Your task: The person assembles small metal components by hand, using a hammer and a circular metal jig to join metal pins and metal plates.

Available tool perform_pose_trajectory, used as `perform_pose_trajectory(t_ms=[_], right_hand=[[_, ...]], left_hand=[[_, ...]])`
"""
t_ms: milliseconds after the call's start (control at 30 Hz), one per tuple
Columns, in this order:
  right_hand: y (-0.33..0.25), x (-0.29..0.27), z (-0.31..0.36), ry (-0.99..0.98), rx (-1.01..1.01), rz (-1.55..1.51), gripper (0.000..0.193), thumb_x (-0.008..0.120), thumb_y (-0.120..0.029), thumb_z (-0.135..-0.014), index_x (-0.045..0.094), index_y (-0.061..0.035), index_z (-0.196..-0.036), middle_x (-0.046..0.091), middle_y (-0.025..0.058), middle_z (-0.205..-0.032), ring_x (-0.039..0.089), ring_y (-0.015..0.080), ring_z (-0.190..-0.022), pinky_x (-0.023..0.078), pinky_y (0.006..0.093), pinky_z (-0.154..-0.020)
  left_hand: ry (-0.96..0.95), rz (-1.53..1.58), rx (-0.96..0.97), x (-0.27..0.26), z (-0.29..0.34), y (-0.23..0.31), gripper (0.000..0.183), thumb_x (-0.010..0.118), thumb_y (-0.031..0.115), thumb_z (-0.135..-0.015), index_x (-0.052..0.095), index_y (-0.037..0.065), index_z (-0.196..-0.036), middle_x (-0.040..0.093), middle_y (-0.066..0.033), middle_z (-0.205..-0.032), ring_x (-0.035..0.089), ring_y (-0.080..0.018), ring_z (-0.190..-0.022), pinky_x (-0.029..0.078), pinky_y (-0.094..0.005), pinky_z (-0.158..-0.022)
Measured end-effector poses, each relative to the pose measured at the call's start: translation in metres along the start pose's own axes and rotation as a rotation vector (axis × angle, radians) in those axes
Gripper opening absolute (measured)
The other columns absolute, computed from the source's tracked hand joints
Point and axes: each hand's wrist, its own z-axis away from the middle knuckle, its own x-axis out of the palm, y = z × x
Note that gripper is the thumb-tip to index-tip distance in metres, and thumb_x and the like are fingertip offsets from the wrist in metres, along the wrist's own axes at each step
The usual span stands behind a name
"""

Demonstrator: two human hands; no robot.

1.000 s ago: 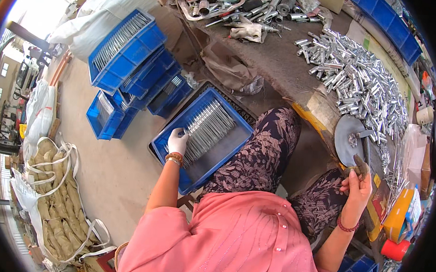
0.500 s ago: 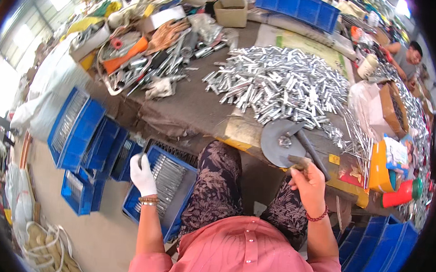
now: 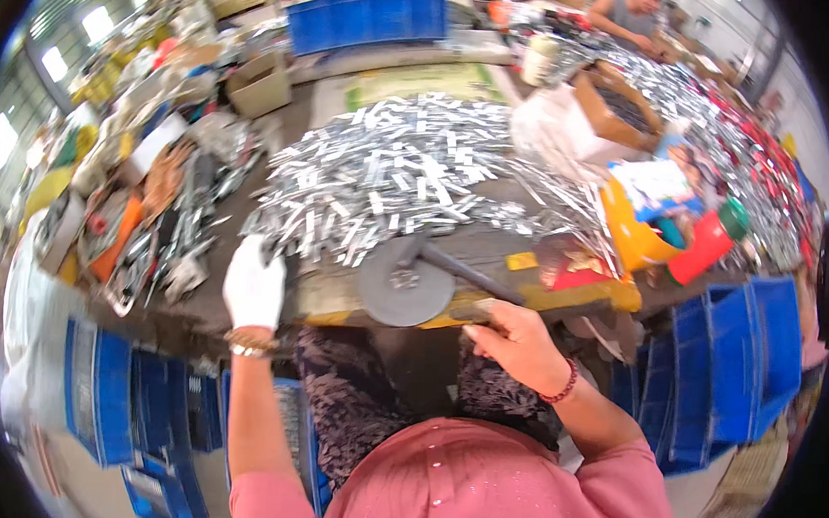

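Note:
My left hand [image 3: 254, 286], in a white glove, is at the near left edge of a big pile of short silvery metal pieces [image 3: 392, 159]. A dark patch shows at its fingertips; blur hides whether it holds a piece. My bare right hand [image 3: 522, 347] is closed at the bench's front edge, pinching a small dark greyish object [image 3: 473, 311] of unclear kind. Between my hands lies a round grey plate [image 3: 380, 299] with a few small shiny bits [image 3: 404, 277] on it. A dark bar [image 3: 474, 276] runs from the plate toward my right hand.
Blue bins stand below the bench at left [image 3: 98, 392] and right [image 3: 733, 360]. Loose tools [image 3: 178, 218] crowd the left side. Thin rods [image 3: 572, 206], a yellow container [image 3: 627, 228] and a red bottle [image 3: 701, 246] sit at right. Another person [image 3: 624, 21] is at the far right.
My left hand has moved from above the blue bin of metal parts up to the pile's edge. My right hand stays near the plate, still pinching the dark object. The view has swung right and up.

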Motion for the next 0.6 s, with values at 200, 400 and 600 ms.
perform_pose_trajectory(t_ms=[200,400,600], right_hand=[[-0.008,-0.056,-0.017,0.307,-0.404,0.616,0.018,0.077,-0.009,-0.089,0.073,-0.003,-0.106,0.069,0.0155,-0.093,0.07,0.0354,-0.084,0.056,0.0412,-0.073],[0.021,-0.119,-0.06,0.434,-0.389,1.166,0.009,0.068,-0.008,-0.088,0.073,-0.0091,-0.095,0.064,0.0118,-0.093,0.069,0.035,-0.087,0.057,0.0468,-0.073],[0.026,-0.132,-0.072,0.137,-0.546,1.389,0.001,0.066,-0.013,-0.085,0.067,-0.013,-0.086,0.06,0.0054,-0.094,0.067,0.0259,-0.094,0.057,0.0412,-0.074]], left_hand=[[-0.025,0.267,-0.114,-0.038,0.011,0.002,0.034,0.071,-0.003,-0.089,0.064,0.001,-0.123,0.068,-0.0089,-0.099,0.067,-0.0186,-0.09,0.056,-0.0344,-0.085],[-0.131,0.474,-0.041,-0.072,0.034,0.053,0.033,0.068,-0.007,-0.088,0.065,-0.001,-0.121,0.066,-0.0088,-0.1,0.066,-0.0165,-0.084,0.056,-0.0319,-0.081],[-0.205,0.137,0.392,-0.065,0.039,0.114,0.026,0.074,0.003,-0.083,0.07,0.004,-0.108,0.072,-0.0167,-0.101,0.071,-0.0369,-0.096,0.058,-0.0433,-0.085]])
